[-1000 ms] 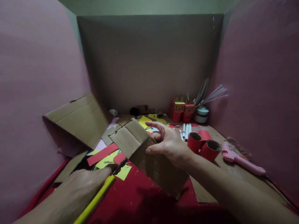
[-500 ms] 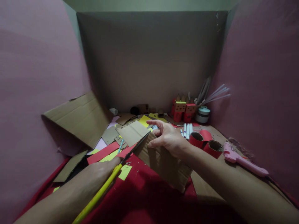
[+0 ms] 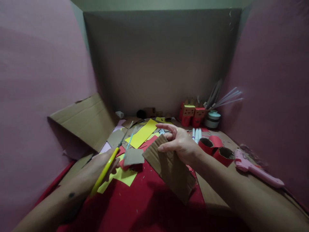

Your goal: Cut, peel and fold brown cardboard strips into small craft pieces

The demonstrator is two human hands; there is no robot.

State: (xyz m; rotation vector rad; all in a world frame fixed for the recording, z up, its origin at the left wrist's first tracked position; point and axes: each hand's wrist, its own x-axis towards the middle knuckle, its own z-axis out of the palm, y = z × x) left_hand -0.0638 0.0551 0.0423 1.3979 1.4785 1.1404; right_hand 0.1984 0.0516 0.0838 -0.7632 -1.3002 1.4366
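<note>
In the head view my left hand (image 3: pixel 106 164) is closed on yellow-handled scissors (image 3: pixel 105 172), their blades pointing up and away from me. My right hand (image 3: pixel 181 143) pinches a brown corrugated cardboard piece (image 3: pixel 170 170) between thumb and fingers, with the index finger stretched out past it. The cardboard is tilted over the red cloth (image 3: pixel 130 206). A smaller cardboard piece (image 3: pixel 134 157) is between my hands, apart from the held one, above yellow and red paper scraps. Whether it rests on them or is falling, I cannot tell. A yellow paper strip (image 3: pixel 142 133) lies behind it.
Right of my right hand stand red-wrapped cardboard tubes (image 3: pixel 224 154) and a pink glue gun (image 3: pixel 256 169). White markers (image 3: pixel 196 134), red box-faced figures (image 3: pixel 188 112) and a lidded jar (image 3: pixel 212 119) are further back. A large cardboard sheet (image 3: pixel 87 120) leans at the left.
The smaller cardboard piece has come away from the held cardboard and dropped lower. The scissors have moved left, away from the cardboard, uncovering the yellow strip. My right hand keeps its grip.
</note>
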